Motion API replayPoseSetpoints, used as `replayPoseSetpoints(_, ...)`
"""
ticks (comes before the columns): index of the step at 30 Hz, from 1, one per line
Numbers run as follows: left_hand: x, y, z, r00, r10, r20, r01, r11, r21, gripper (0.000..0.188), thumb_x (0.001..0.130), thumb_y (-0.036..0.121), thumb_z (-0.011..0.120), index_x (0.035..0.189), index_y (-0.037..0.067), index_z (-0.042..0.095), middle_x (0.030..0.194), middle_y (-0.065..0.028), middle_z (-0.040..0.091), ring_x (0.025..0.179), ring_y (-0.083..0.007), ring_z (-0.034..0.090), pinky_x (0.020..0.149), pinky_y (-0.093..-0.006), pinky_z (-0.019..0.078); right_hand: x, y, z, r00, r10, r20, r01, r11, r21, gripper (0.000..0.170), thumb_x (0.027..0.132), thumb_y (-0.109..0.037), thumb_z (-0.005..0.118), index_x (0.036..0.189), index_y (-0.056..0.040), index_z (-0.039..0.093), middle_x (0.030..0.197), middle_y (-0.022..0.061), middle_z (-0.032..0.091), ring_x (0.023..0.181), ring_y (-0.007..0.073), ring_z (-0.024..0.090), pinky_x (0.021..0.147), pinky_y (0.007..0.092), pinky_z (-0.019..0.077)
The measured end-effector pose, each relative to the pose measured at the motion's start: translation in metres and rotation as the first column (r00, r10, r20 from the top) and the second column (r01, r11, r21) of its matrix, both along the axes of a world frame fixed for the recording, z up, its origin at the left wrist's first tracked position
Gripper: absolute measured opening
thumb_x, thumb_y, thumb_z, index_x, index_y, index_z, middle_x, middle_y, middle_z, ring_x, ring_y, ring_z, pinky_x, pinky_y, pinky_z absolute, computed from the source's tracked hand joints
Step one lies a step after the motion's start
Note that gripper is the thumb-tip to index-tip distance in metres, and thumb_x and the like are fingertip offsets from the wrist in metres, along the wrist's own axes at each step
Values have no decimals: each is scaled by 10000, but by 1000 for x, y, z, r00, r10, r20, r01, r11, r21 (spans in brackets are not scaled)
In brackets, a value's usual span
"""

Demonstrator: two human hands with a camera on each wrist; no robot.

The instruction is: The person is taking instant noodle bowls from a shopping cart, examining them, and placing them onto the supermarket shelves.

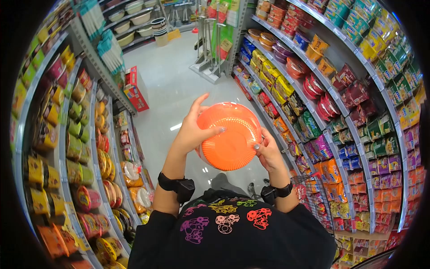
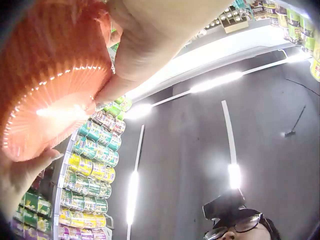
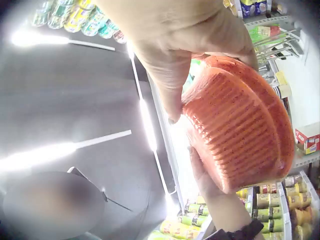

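Note:
Both hands hold an orange instant noodle bowl (image 1: 230,145) at chest height, its round ribbed base turned up toward the head camera. Shiny clear wrap covers it. My left hand (image 1: 190,131) grips the left side, thumb lying across the base and the other fingers partly hidden behind. At the right edge my right hand (image 1: 270,154) pinches the bowl between thumb and fingers. Ribbed side walls and a wider rim of the bowl (image 3: 235,125) show in the right wrist view. The lid side is hidden.
Shelves of instant noodles (image 1: 309,107) line the right side, more noodle bowls (image 1: 87,197) the left. A shopping basket (image 1: 313,193) of wire mesh is close at the right. Ahead on the floor are a red box (image 1: 135,89) and dustpans (image 1: 206,71).

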State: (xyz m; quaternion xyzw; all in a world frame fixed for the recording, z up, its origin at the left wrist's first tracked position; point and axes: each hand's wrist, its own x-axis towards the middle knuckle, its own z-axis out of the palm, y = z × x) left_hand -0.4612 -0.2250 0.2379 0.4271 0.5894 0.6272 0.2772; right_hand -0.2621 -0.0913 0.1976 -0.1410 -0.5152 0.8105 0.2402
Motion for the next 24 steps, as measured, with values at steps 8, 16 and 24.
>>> replayPoseSetpoints(8,-29,113,15,989,-115,-92,117,993,19,999,597,144,787,1370,71,159,1106,-136,510,1010,-214,534,857,-340,441,-26,107,7,982,-185,-50,182,982,-44,466,680,-7,662,1097,23,456,1026,91,570,933,147,572,838,287,456)
replayPoseSetpoints(16,-66,202,-15,810,-342,476,258,937,234,1002,623,133,766,1381,94,111,1190,-157,461,1034,-243,528,835,-360,464,-65,179,7,858,-481,-182,427,863,-270,422,756,-177,631,1110,-13,470,1087,87,558,1005,184,547,887,349,444)
replayPoseSetpoints(24,-122,261,-25,800,-328,502,282,945,167,827,686,10,674,1343,41,172,1194,-164,482,1063,-235,519,906,-361,416,-138,185,4,792,-570,-219,518,817,-252,506,756,-181,643,1186,-49,412,1167,69,511,1073,183,501,917,358,408)
